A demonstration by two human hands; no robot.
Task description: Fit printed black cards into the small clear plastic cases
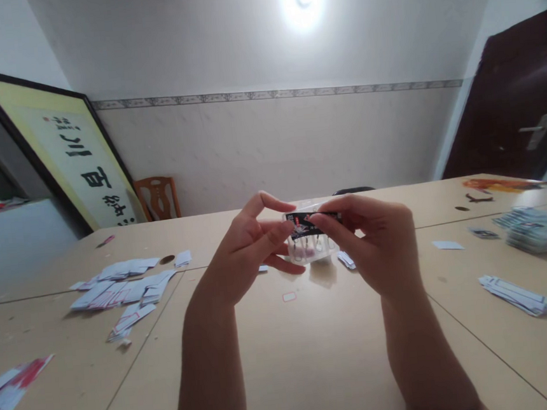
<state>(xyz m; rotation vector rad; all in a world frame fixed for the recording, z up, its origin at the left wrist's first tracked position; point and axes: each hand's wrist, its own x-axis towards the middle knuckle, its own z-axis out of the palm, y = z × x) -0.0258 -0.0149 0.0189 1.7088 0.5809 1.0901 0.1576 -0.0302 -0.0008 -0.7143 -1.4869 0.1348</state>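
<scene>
Pale wood table underneath; above it, left hand half-curled round a clear box, right hand pinched closed on its black label. Uneven squeezing could crease that label or make the box slip.

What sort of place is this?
Probably a meeting room or small office used as a workspace: there's a broad, pale wood-toned table, white paper slips in piles, and a framed calligraphy piece at the left.
</scene>
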